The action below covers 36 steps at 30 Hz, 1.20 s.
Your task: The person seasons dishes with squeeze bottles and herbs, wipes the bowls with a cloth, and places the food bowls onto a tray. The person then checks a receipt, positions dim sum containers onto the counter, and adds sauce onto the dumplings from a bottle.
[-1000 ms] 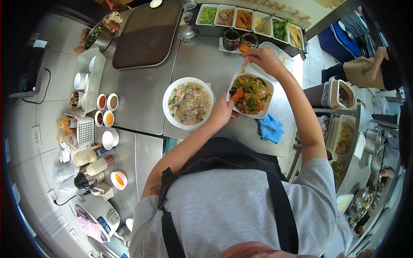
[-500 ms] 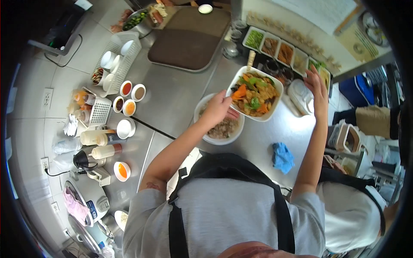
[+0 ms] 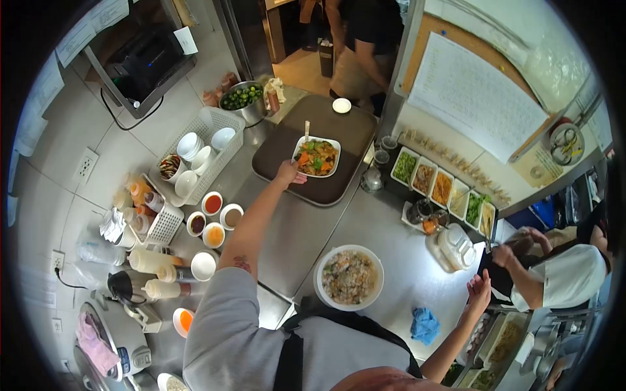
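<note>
as the left hand (image 3: 287, 174) grips its rim at eight o'clock, a square white bowl (image 3: 318, 175) of vegetables sits over a brown tray (image 3: 360, 133); whether they touch is unclear. outward from the bowl: a small white dish (image 3: 342, 105) at one o'clock, the right hand (image 3: 479, 292) at four, released and loosely curled, a blue cloth (image 3: 425, 326) at five, a round white bowl (image 3: 318, 279) nearer six.

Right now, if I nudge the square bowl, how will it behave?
The square bowl looks stiff, its rim showing no visible bend by the left hand. It's probably hefty, being full of food. Pieces might spill if it tilts, since they sit near the rim.
</note>
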Available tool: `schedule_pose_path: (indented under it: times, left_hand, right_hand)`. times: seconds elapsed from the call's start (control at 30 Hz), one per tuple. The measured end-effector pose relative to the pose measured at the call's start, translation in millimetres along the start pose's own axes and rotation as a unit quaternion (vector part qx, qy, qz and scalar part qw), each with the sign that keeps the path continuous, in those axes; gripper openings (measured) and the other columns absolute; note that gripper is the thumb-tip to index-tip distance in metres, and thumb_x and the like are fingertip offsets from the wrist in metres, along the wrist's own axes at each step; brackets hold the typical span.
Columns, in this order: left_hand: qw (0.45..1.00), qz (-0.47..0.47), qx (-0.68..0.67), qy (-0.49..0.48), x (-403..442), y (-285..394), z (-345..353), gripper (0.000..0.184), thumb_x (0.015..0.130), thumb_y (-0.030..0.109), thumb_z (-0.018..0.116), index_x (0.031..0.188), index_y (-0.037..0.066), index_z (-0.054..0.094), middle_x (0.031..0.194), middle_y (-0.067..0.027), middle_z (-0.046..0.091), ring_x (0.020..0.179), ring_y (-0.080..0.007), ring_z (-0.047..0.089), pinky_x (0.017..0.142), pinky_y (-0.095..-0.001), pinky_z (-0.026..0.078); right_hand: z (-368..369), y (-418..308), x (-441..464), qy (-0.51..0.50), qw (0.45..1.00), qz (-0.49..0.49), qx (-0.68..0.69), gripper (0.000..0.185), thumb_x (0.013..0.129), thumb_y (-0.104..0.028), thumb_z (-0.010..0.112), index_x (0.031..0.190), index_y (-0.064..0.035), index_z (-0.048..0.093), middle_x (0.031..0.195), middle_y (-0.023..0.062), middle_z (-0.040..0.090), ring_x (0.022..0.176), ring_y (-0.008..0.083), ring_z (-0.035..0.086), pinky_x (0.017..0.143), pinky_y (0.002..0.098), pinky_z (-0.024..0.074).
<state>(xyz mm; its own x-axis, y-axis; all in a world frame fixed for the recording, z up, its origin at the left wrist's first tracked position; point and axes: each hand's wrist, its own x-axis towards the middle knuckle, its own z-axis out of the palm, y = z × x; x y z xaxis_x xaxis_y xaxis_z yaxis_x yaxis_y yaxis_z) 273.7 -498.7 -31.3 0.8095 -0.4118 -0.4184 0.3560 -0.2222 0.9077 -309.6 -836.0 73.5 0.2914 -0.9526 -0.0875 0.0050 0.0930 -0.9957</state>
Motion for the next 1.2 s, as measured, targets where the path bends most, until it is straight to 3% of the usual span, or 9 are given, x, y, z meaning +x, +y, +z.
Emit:
schedule_pose_path:
  times: [0.13, 0.27, 0.33, 0.43, 0.6, 0.77, 0.93, 1.0, 1.2]
  left_hand:
    - [0.998, 0.024, 0.053, -0.039, 31, 9, -21, 0.054, 0.097, 0.036, 0.046, 0.133, -0.004, 0.037, 0.090, -0.0225, 0.066, 0.068, -0.0283, 0.070, 0.058, -0.0349, 0.058]
    - [0.910, 0.159, 0.320, 0.210, -37, 31, -8, 0.059, 0.093, 0.039, 0.052, 0.133, -0.003, 0.044, 0.104, -0.0257, 0.064, 0.092, -0.0356, 0.066, 0.083, -0.0388, 0.052]
    - [0.854, 0.312, 0.316, 0.272, -102, 19, -17, 0.053, 0.092, 0.030, 0.055, 0.134, -0.002, 0.045, 0.100, -0.0221, 0.064, 0.101, -0.0404, 0.057, 0.092, -0.0420, 0.045]
    - [0.814, 0.377, 0.271, 0.349, -231, -6, -34, 0.042, 0.081, 0.013, 0.065, 0.122, 0.007, 0.057, 0.111, -0.0160, 0.057, 0.108, -0.0337, 0.053, 0.094, -0.0417, 0.041]
    - [0.711, 0.192, 0.347, 0.581, -346, -81, -90, 0.069, 0.067, 0.018, 0.078, 0.130, 0.012, 0.050, 0.123, -0.0178, 0.048, 0.116, -0.0384, 0.042, 0.095, -0.0458, 0.038]
    - [0.776, -0.006, 0.415, 0.476, -357, -96, -130, 0.091, 0.052, 0.031, 0.088, 0.133, 0.018, 0.047, 0.125, -0.0180, 0.046, 0.114, -0.0414, 0.046, 0.093, -0.0474, 0.046]
    - [0.851, -0.038, 0.438, 0.287, -371, -91, -160, 0.099, 0.051, 0.027, 0.087, 0.138, 0.030, 0.041, 0.125, -0.0185, 0.044, 0.107, -0.0417, 0.056, 0.089, -0.0456, 0.050]
    - [0.871, -0.036, 0.422, 0.248, -381, -87, -160, 0.100, 0.052, 0.024, 0.086, 0.139, 0.036, 0.038, 0.126, -0.0197, 0.043, 0.104, -0.0416, 0.059, 0.090, -0.0445, 0.050]
    - [0.875, 0.152, 0.318, 0.333, -392, -125, -145, 0.089, 0.057, 0.016, 0.083, 0.136, 0.029, 0.046, 0.125, -0.0198, 0.047, 0.110, -0.0402, 0.055, 0.092, -0.0451, 0.049]
  right_hand:
    - [49, -11, -18, -0.039, 0.999, -0.022, -0.028, 0.045, 0.097, -0.037, 0.052, 0.131, -0.0081, 0.054, 0.093, 0.0008, 0.064, 0.081, 0.0080, 0.059, 0.077, 0.0262, 0.0492]
    - [129, -13, -39, -0.190, 0.975, -0.050, -0.109, 0.037, 0.098, -0.026, 0.052, 0.130, -0.0075, 0.054, 0.094, 0.0020, 0.063, 0.081, 0.0069, 0.058, 0.077, 0.0245, 0.0500]
    - [164, 2, -46, -0.256, 0.957, -0.062, -0.120, 0.035, 0.097, -0.019, 0.054, 0.128, -0.0040, 0.056, 0.096, 0.0056, 0.063, 0.080, 0.0085, 0.057, 0.078, 0.0244, 0.0509]
    - [219, 12, -78, -0.359, 0.924, -0.041, -0.123, 0.035, 0.097, -0.018, 0.054, 0.128, -0.0029, 0.055, 0.095, 0.0067, 0.064, 0.082, 0.0104, 0.059, 0.079, 0.0256, 0.0507]
    - [296, 8, -169, -0.594, 0.773, -0.053, -0.219, 0.028, 0.095, -0.011, 0.054, 0.121, -0.0028, 0.059, 0.097, 0.0096, 0.067, 0.089, 0.0145, 0.063, 0.080, 0.0278, 0.0501]
    - [338, -4, -249, -0.755, 0.602, -0.148, -0.213, 0.026, 0.093, -0.009, 0.056, 0.117, -0.0053, 0.062, 0.096, 0.0108, 0.068, 0.091, 0.0143, 0.065, 0.081, 0.0280, 0.0493]
    - [343, 5, -295, -0.810, 0.555, -0.093, -0.165, 0.028, 0.093, -0.008, 0.055, 0.120, -0.0046, 0.061, 0.095, 0.0087, 0.067, 0.089, 0.0166, 0.064, 0.082, 0.0287, 0.0493]
    - [344, 38, -295, -0.818, 0.559, -0.001, -0.135, 0.033, 0.094, -0.011, 0.054, 0.127, -0.0053, 0.056, 0.106, 0.0100, 0.064, 0.094, 0.0177, 0.062, 0.085, 0.0304, 0.0488]
    - [396, 112, -332, -0.705, 0.649, 0.275, -0.080, 0.059, 0.097, -0.031, 0.052, 0.146, -0.0066, 0.029, 0.136, 0.0127, 0.045, 0.116, 0.0209, 0.052, 0.097, 0.0372, 0.0435]
